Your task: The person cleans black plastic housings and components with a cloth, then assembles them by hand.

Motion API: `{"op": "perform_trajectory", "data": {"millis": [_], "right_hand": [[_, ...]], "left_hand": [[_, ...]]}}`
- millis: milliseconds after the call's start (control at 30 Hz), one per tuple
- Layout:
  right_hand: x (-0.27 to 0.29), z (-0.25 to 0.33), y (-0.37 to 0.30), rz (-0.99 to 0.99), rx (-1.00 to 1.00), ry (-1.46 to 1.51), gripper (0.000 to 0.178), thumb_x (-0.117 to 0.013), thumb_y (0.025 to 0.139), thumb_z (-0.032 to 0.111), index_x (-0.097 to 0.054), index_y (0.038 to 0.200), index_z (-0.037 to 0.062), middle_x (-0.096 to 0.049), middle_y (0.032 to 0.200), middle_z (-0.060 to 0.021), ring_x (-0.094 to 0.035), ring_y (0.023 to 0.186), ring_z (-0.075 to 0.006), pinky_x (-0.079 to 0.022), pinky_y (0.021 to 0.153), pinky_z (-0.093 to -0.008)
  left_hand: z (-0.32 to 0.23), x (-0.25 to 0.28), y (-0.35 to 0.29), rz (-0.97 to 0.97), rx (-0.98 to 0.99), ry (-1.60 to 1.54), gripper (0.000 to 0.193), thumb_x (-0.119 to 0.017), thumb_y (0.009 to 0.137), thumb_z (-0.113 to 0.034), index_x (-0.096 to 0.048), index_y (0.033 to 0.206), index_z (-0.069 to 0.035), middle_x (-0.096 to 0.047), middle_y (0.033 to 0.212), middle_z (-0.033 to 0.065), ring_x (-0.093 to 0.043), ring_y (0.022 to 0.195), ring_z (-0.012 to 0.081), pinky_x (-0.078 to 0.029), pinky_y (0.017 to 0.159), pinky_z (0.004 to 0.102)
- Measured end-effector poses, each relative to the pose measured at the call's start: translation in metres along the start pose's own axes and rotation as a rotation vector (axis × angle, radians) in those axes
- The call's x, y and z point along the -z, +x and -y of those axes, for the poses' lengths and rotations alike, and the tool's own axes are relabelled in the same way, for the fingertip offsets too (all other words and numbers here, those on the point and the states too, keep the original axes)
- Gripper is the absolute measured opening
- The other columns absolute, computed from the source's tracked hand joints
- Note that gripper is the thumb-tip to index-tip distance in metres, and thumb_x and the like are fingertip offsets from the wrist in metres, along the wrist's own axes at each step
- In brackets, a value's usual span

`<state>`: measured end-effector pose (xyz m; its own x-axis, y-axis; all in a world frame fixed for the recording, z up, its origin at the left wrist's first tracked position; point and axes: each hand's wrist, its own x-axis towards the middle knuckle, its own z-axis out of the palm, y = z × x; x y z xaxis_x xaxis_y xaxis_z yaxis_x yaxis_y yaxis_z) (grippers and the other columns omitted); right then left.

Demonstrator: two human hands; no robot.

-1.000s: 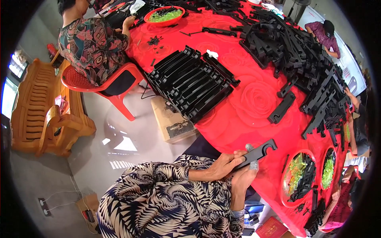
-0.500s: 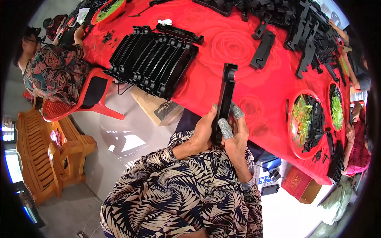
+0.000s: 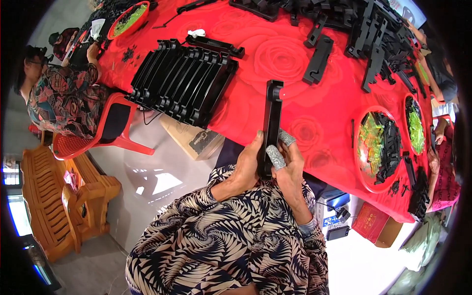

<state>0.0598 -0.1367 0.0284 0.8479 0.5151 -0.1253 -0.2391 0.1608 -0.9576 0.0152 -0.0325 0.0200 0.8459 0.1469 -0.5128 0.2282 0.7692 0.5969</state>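
A long black plastic channel piece [image 3: 273, 110], notched at its far end, stands up between my two hands in front of my lap. My left hand [image 3: 246, 164] grips its left side, the thumb lying along the edge. On the other side my right hand [image 3: 289, 164] is closed around the lower part; grey tape wraps its thumb and a finger. Whether the right fingers hold some small part as well is hidden. Beyond, to the left, a row of similar black pieces [image 3: 182, 83] lies side by side on the red tablecloth [image 3: 305, 105].
At the right stands a red-rimmed basin [image 3: 359, 169] of yellow-green and black small parts. A heap of black pieces [image 3: 373, 44] covers the far right. Two loose pieces [image 3: 319, 59] lie before it. A person [image 3: 64, 98] sits at the left near a red chair [image 3: 118, 132].
The black channel piece has shifted slightly left and stands more upright. Both hands keep their hold, and the whole view has moved a little.
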Motion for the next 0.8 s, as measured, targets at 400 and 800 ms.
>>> {"op": "perform_trajectory", "data": {"millis": [400, 800], "right_hand": [[0.011, 0.013, 0.001, -0.269, 0.451, -0.552, 0.054, -0.07, 0.081, 0.001, -0.048, 0.131, -0.0003, -0.058, 0.119, -0.0201, -0.058, 0.102, -0.0288, -0.048, 0.089, -0.0413], [0.008, 0.016, -0.003, -0.085, 0.594, -1.001, 0.067, -0.068, 0.073, -0.001, -0.045, 0.136, 0.0007, -0.048, 0.129, -0.0246, -0.056, 0.11, -0.0434, -0.051, 0.089, -0.0446]], "left_hand": [[-0.004, -0.003, -0.004, -0.041, -0.096, 0.279, 0.064, -0.029, 0.101, -0.054, -0.06, 0.084, 0.0, -0.06, 0.066, 0.0091, -0.057, 0.052, 0.0162, -0.047, 0.049, 0.0266], [0.015, 0.011, 0.007, -0.148, -0.308, 0.433, 0.045, -0.039, 0.102, -0.042, -0.06, 0.1, -0.002, -0.056, 0.078, 0.0004, -0.05, 0.069, 0.0101, -0.042, 0.061, 0.0264]]}}
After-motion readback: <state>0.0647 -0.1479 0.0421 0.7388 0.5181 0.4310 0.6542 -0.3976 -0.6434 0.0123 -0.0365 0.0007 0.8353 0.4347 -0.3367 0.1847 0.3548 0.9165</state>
